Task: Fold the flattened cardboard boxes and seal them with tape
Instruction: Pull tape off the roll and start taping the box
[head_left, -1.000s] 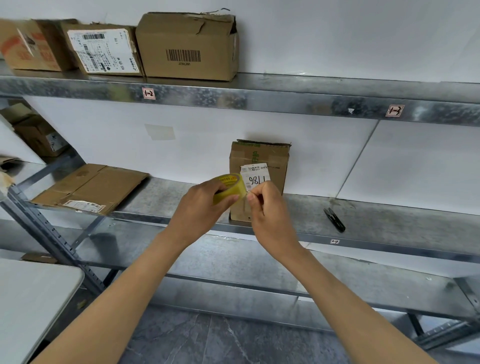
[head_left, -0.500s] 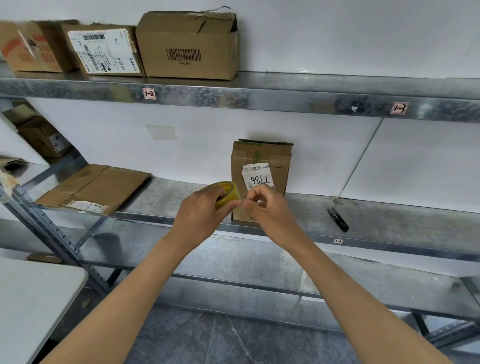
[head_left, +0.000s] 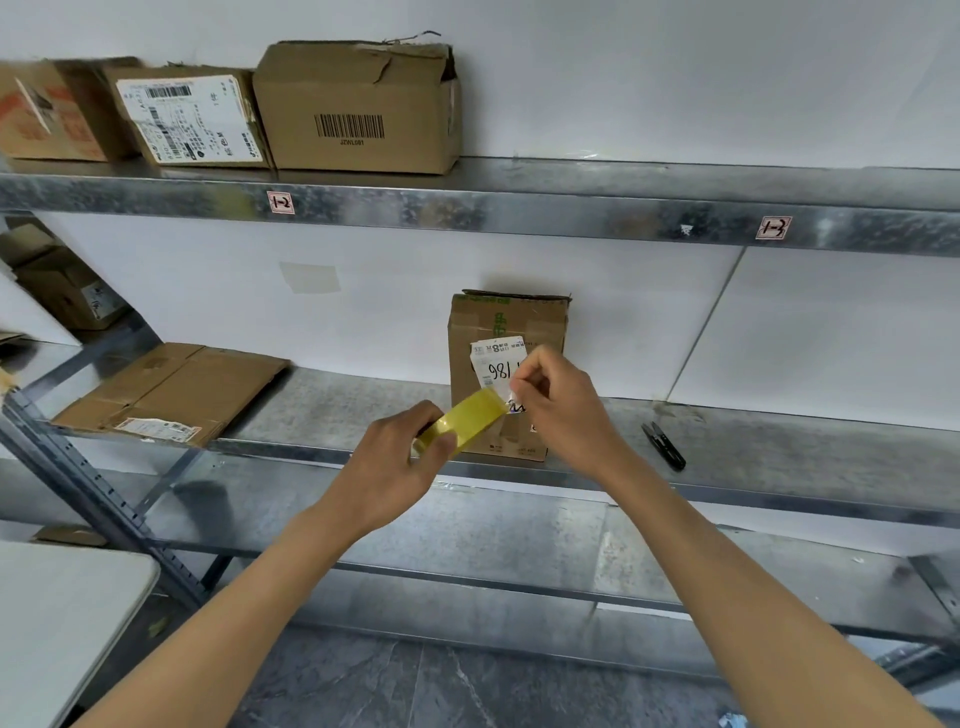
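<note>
- The left hand (head_left: 387, 467) is gripping the yellow tape roll (head_left: 467, 421), fingers and thumb curling round it; the roll is hanging in the air just in front of the upright box (head_left: 506, 322), above the front edge of the middle shelf (head_left: 779, 441).
- The right hand (head_left: 561, 405) is pinching thumb and forefinger together at the roll's upper end; it seems to be catching the tape's free end, though the strip is too small to make out for certain.
- The upright box is standing on the middle shelf against the white wall, showing a white label on its front; it is looking folded into shape, but I cannot tell whether its seams are sealed.
- The flattened cardboard (head_left: 171, 395) is lying on the same shelf, well apart to the left; it is waiting unfolded and untaped, so at least one piece is left to do.
- Three made-up boxes are sitting side by side on the upper shelf (head_left: 571, 208), among them the barcode box (head_left: 358, 109); whether they are counting as finished work is unclear.
- The black snips (head_left: 664, 446) are lying to the right of the upright box, apart from both hands; they are probably going to be needed for cutting.
- By my reading the sealing of this box is only starting; drawing out a length, laying it over the seam and cutting it are all remaining.
</note>
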